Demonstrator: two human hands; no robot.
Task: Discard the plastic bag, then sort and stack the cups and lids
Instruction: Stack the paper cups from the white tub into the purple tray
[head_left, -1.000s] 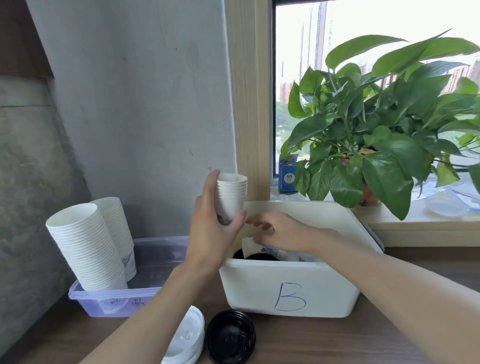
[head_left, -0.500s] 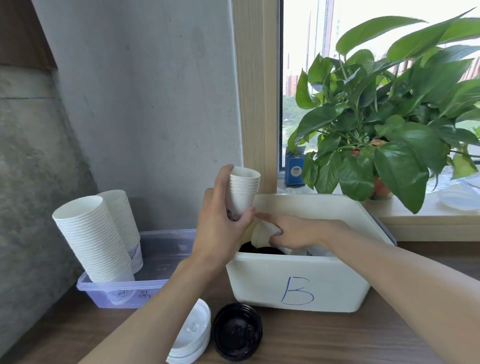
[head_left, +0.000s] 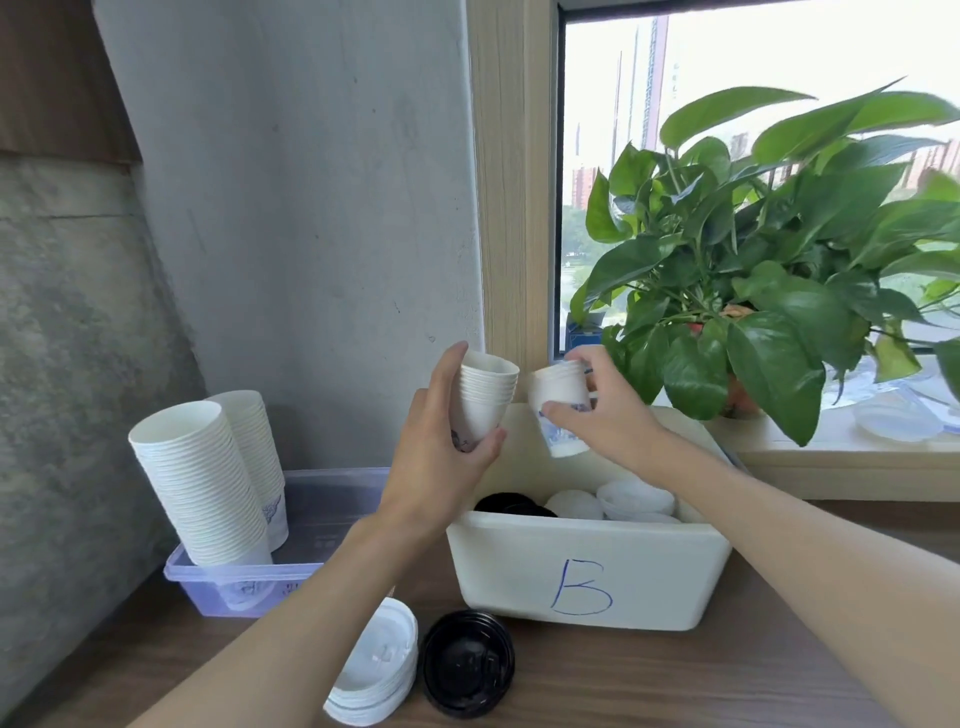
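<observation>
My left hand grips a short cup stack; my right hand pinches a few blue-printed cups just beside it, above the white bin hand-marked "B" in blue on the worktop.

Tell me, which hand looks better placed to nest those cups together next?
Likely the right hand: it holds a few cups tilted beside the open-topped upright stack in the left hand.
</observation>
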